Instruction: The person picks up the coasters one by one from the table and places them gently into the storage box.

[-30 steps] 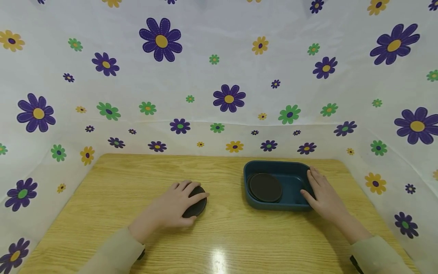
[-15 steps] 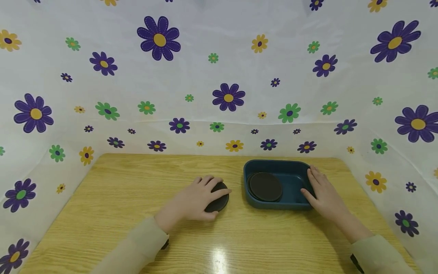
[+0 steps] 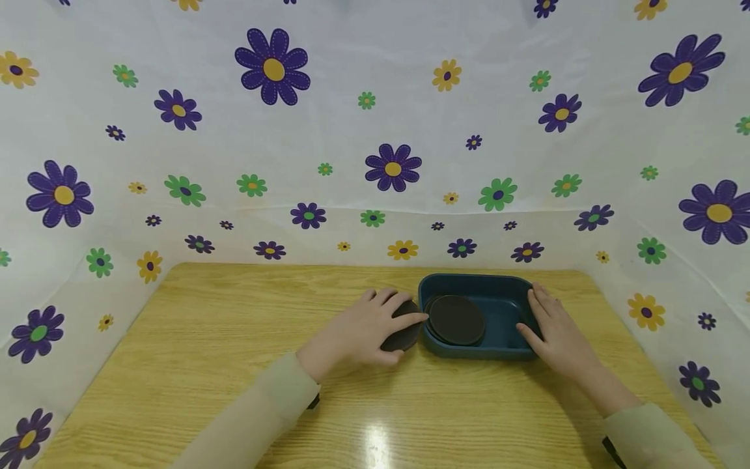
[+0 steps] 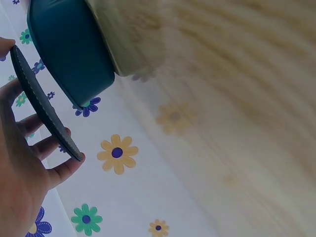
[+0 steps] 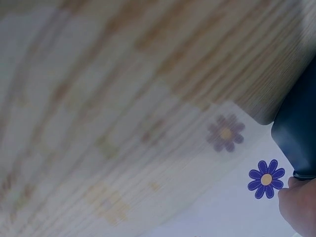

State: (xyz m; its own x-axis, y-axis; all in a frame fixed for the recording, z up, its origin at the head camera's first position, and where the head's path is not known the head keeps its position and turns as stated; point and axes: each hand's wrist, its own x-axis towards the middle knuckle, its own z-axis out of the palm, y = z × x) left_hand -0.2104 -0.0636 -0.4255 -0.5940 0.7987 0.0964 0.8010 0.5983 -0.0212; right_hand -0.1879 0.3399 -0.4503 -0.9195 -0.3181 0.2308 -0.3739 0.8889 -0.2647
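My left hand [image 3: 366,329] holds a round black coaster [image 3: 403,332] by its edge, tilted, at the left side of a dark blue bin [image 3: 476,354]. In the left wrist view, the coaster [image 4: 44,106] shows a stitched rim and hangs above the table, thumb and fingertips around its edge. More round black coasters [image 3: 457,319] lie stacked at the left end inside the bin. My right hand [image 3: 556,332] rests on the bin's right rim with its fingers fairly straight and the thumb over the inside. A fingertip touches the bin [image 5: 298,118] in the right wrist view.
A wooden table [image 3: 234,339] carries the bin, toward its right back. White cloth [image 3: 328,130] printed with flowers stands behind and along both sides of it. Light glares off the table's front middle.
My left hand has carried its coaster rightward from mid-table to the bin's left rim. My right hand and the bin stay in place, and the coasters inside have not moved.
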